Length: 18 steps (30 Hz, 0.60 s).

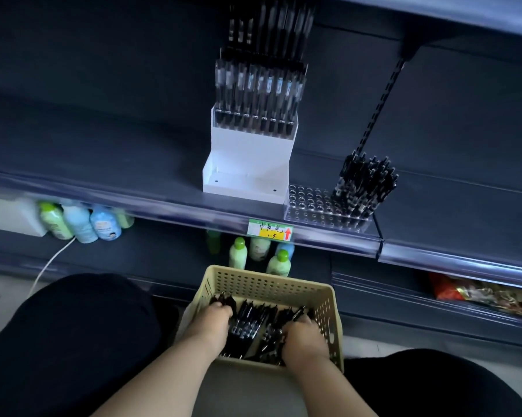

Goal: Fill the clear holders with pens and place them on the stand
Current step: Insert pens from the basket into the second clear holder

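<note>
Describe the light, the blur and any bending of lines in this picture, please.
Head view: the light is dim and bluish. Head view: the shelf edge bows, a wide-angle effect. Head view: the bottles at left are smeared; the left hand and right hand in the basket look fairly sharp.

Left hand [213, 322] and right hand [303, 335] down among loose black pens [250, 322] in a yellow basket [268, 281], part-filled clear holder [311, 206] at the shelf's [103, 158] front edge, just beside a white stand [247, 164]
</note>
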Motion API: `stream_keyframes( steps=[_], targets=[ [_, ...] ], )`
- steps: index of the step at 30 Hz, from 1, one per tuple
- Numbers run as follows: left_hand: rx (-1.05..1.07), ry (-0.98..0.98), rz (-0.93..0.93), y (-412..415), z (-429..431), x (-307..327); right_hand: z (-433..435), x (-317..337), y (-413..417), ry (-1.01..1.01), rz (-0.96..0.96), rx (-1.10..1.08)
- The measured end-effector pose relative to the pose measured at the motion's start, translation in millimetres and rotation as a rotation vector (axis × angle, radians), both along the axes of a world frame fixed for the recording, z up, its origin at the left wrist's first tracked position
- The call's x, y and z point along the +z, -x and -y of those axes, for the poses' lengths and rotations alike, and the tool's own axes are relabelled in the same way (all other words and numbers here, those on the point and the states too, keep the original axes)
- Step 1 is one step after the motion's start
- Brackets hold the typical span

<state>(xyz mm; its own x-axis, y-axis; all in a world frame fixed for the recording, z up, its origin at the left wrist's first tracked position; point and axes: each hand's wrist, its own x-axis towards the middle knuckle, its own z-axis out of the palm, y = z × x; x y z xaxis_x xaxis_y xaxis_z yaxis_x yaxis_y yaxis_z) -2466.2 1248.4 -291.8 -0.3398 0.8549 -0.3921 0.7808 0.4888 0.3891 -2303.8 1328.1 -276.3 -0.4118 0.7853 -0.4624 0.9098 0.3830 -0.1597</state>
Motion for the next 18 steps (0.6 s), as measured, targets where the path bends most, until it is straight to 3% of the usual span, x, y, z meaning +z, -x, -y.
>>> stream_keyframes(
  steps=[3, 8, 13, 18],
  targets=[
    [0.037, 0.097, -0.141, -2, -11, -7, -8, -1, 3, 0.031, 0.096, -0.031],
    [0.222, 0.226, -0.093, -4, -22, -31, -13, -12, 6, 0.186, 0.179, -0.074],
    [0.316, 0.252, -0.065, 0, -34, -44, -22, -12, 7, 0.171, 0.335, 0.021],
    [0.261, 0.33, -0.132, -3, -36, -47, -22, -15, 5, 0.222, 0.395, 0.086]
  ],
)
